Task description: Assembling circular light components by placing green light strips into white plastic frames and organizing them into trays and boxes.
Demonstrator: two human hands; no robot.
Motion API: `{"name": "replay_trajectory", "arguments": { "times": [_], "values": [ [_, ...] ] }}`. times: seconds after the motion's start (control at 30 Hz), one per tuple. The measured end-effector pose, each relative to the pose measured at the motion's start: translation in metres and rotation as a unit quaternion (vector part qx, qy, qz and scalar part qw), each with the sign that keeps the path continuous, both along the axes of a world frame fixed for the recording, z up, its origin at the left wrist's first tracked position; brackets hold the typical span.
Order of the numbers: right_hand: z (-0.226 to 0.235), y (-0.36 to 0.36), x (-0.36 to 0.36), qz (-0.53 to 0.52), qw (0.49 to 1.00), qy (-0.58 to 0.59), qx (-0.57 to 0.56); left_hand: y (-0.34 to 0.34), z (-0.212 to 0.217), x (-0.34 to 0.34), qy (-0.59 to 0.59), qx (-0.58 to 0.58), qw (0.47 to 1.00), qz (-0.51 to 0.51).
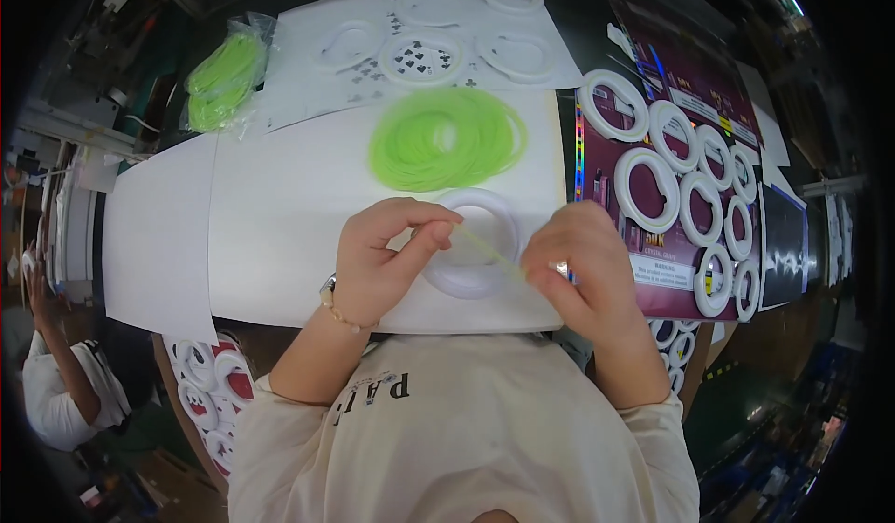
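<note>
Left hand and right hand pinch one green band, stretched over white ring. Not yet seated. Many rings lie at right; green band pile remains.

We see both forearms come up from the near edge of the bench, bare below pale rolled sleeves, angling in toward each other. Our left hand is curled, thumb and forefinger pinched together at the tips, the other fingers folded loosely under; a thin bracelet sits at its wrist. Our right hand faces it from just beside, knuckles up, fingers bent inward and closed in a pinch, with a ring showing on one finger. The two hands stay apart, not touching.
</note>
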State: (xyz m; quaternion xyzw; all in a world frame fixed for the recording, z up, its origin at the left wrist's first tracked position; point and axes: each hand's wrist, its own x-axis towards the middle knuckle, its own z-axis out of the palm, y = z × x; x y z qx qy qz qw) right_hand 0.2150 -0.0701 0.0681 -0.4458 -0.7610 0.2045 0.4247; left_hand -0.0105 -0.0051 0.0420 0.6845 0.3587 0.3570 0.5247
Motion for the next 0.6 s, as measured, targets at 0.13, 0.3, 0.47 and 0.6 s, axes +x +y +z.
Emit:
{"name": "replay_trajectory", "arguments": {
  "times": [0.13,0.3,0.47,0.6],
  "values": [
    [-0.016,-0.003,-0.005,-0.215,0.975,0.053,0.002,-0.008,-0.006,0.008,-0.075,-0.093,0.992,0.035],
    [-0.036,-0.002,-0.005,-0.030,0.951,0.133,-0.277,-0.011,-0.006,0.017,-0.053,-0.079,0.994,0.051],
    [-0.042,0.009,-0.017,-0.070,0.866,0.304,-0.391,-0.001,0.004,0.018,0.130,0.344,0.930,-0.023],
    [-0.041,0.001,-0.018,-0.104,0.882,0.218,-0.404,0.003,-0.003,0.006,0.187,0.411,0.892,-0.011]
  ]
}}
